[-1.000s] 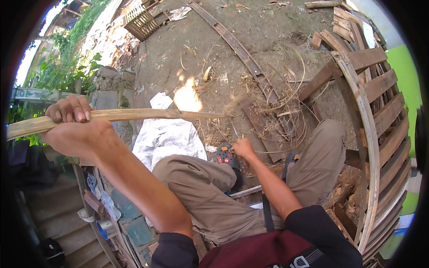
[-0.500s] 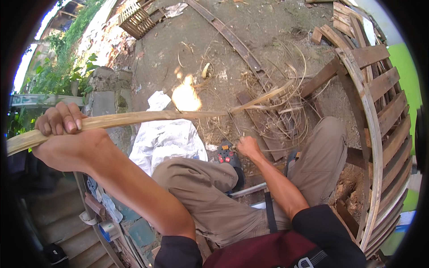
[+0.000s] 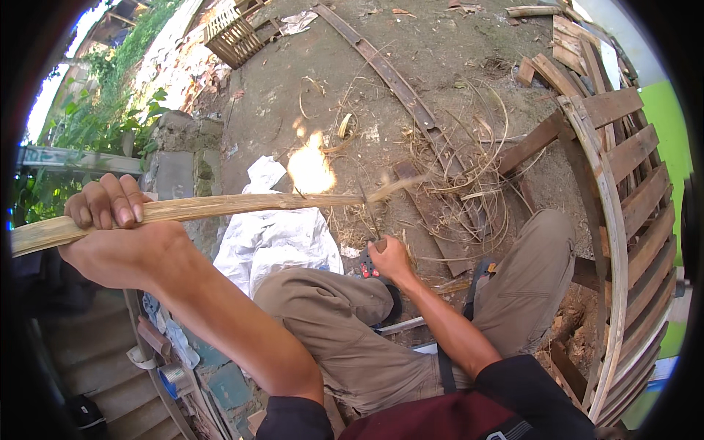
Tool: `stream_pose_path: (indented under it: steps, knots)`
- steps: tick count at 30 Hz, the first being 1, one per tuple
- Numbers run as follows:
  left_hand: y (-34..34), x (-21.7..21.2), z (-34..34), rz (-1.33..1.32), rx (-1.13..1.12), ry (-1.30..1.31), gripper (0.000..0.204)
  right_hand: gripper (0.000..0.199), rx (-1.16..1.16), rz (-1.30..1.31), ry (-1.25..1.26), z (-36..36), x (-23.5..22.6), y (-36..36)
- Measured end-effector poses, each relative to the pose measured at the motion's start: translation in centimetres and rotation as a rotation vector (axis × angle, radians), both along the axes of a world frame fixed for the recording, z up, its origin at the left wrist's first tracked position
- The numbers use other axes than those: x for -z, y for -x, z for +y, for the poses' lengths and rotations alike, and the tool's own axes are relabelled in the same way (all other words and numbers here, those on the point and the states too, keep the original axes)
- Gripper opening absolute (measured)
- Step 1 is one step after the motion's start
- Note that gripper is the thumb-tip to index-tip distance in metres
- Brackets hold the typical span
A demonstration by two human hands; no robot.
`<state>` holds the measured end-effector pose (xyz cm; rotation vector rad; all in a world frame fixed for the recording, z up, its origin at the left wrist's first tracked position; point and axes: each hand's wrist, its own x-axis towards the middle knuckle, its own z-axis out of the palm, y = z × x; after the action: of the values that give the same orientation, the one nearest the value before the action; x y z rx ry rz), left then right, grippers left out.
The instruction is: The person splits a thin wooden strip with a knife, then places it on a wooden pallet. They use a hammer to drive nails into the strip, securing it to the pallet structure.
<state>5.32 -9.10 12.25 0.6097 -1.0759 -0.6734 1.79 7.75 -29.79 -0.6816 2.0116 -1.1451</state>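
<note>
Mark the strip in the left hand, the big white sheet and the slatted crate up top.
Strip (image 3: pixel 227 206), head view: middle of its length.
White sheet (image 3: pixel 275 238), head view: crumpled middle.
Slatted crate (image 3: pixel 233 38), head view: slatted side.

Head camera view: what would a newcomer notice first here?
Probably the long pale wooden strip in the left grip, crossing in front of a white sheet left of centre. Just above the strip, a glaring bright patch sits on the ground. A slatted wooden frame curves down the right side.

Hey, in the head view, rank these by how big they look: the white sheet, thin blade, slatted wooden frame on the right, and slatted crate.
Largest to smallest by visible area:
slatted wooden frame
white sheet
slatted crate
thin blade
</note>
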Motion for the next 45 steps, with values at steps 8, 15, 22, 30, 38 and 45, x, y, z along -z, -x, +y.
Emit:
stream_pose_path:
  steps: [8, 15, 22, 30, 38, 45]
  knots:
    - [-1.5, 0.1, -0.4, 0.024, 0.160, 0.003, 0.027, 0.030, -0.129, -0.040, -0.227, 1.9, 6.6, 2.5]
    - [-2.9, 0.6, -0.5, -0.001, 0.147, 0.031, 0.024, 0.034, -0.091, 0.017, -0.024, 0.6, 1.4, 0.0]
    - [-1.8, -0.2, -1.5, 0.036, 0.216, -0.002, 0.032, 0.030, -0.187, -0.079, -0.297, 3.8, 13.9, 3.7]
    - [-4.4, 0.7, -1.8, 0.052, 0.284, -0.041, 0.037, 0.033, -0.209, -0.217, 0.254, -1.1, -11.0, 0.3]
    - [-1.9, 0.2, -2.4, 0.044, 0.051, -0.081, 0.051, 0.034, -0.250, 0.146, -0.344, 4.7, 8.7, 0.8]
    - [0.9, 6.0, -0.8, 0.118, 0.202, -0.292, 0.076, 0.033, -0.041, -0.009, -0.211, 3.6, 5.2, 0.5]
